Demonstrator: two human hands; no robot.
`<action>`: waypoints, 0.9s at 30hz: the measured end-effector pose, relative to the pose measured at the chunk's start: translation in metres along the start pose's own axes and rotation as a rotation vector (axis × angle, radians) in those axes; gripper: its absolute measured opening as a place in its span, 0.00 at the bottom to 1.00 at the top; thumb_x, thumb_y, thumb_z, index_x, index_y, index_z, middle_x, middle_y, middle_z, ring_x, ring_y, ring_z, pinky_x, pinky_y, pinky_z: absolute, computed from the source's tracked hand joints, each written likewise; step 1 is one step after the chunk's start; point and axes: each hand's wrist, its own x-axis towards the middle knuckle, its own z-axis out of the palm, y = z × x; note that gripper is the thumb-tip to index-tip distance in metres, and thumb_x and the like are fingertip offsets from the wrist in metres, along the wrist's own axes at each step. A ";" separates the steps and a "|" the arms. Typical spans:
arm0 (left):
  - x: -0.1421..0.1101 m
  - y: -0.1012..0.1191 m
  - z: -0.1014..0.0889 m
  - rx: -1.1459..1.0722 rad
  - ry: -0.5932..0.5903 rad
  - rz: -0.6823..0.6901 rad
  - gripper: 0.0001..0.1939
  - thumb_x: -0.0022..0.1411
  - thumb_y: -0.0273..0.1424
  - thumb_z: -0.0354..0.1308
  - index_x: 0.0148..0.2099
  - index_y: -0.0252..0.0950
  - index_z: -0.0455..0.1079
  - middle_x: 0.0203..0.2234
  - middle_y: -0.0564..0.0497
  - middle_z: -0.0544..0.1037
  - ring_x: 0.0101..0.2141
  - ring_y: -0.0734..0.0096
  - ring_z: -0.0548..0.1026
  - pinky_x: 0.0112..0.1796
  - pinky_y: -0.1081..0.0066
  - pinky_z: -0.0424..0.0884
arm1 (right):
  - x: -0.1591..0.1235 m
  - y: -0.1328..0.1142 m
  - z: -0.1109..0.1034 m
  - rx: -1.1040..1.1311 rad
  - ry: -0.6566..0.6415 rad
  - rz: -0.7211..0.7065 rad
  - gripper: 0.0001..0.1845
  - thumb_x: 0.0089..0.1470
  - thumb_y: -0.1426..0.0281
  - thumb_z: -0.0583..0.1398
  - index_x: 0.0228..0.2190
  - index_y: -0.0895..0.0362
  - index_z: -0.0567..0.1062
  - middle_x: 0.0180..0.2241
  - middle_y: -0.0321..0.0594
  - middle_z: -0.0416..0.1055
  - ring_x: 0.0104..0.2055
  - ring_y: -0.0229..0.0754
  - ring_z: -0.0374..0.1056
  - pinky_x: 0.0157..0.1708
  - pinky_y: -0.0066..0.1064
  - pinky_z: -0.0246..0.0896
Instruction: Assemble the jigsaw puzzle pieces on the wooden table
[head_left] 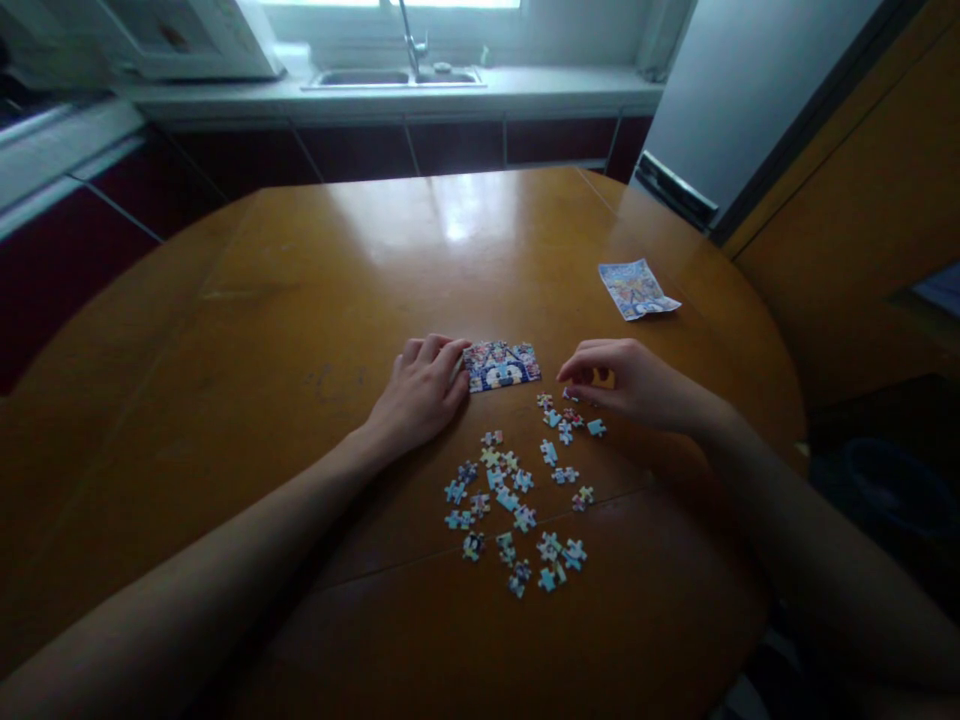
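My left hand (424, 388) lies on the wooden table with its fingers loosely stretched, fingertips touching the left edge of a joined section of jigsaw puzzle (501, 367). That section shows a blue and white cartoon figure. To its right, my right hand (634, 383) is bent with thumb and fingertips closed on a small puzzle piece (570, 394), low over the table; the fingers partly hide it. Loose puzzle pieces (506, 497) in light blue, yellow and dark colours lie scattered in front of the joined section, several of them close below my right hand.
A creased picture sheet (636, 290) lies on the table (300, 270) beyond my right hand. Behind the table's far edge stand a counter with a sink (360, 78) and tap. A fridge (757, 90) stands at the right, and a basin (900, 485) is on the dark floor.
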 end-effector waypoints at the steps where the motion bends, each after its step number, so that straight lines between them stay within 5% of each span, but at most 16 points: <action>1: 0.000 0.000 0.000 -0.004 0.002 -0.001 0.20 0.73 0.38 0.46 0.62 0.36 0.65 0.52 0.42 0.70 0.52 0.51 0.64 0.56 0.52 0.64 | 0.000 0.000 0.000 -0.001 -0.002 -0.001 0.07 0.59 0.68 0.62 0.34 0.58 0.79 0.31 0.40 0.74 0.32 0.38 0.66 0.33 0.32 0.61; 16: 0.000 0.002 0.000 -0.034 -0.004 -0.015 0.20 0.72 0.36 0.47 0.62 0.38 0.64 0.52 0.42 0.70 0.52 0.52 0.63 0.56 0.52 0.63 | -0.007 -0.021 0.016 -0.016 -0.077 -0.103 0.06 0.62 0.72 0.61 0.36 0.58 0.80 0.36 0.41 0.75 0.36 0.38 0.68 0.38 0.31 0.62; 27: -0.001 0.005 -0.003 -0.036 -0.010 -0.021 0.21 0.72 0.35 0.48 0.63 0.37 0.63 0.53 0.42 0.69 0.53 0.52 0.62 0.58 0.52 0.62 | -0.027 -0.082 0.071 -0.197 -0.523 -0.553 0.05 0.65 0.74 0.60 0.36 0.58 0.77 0.38 0.41 0.75 0.40 0.41 0.65 0.42 0.34 0.60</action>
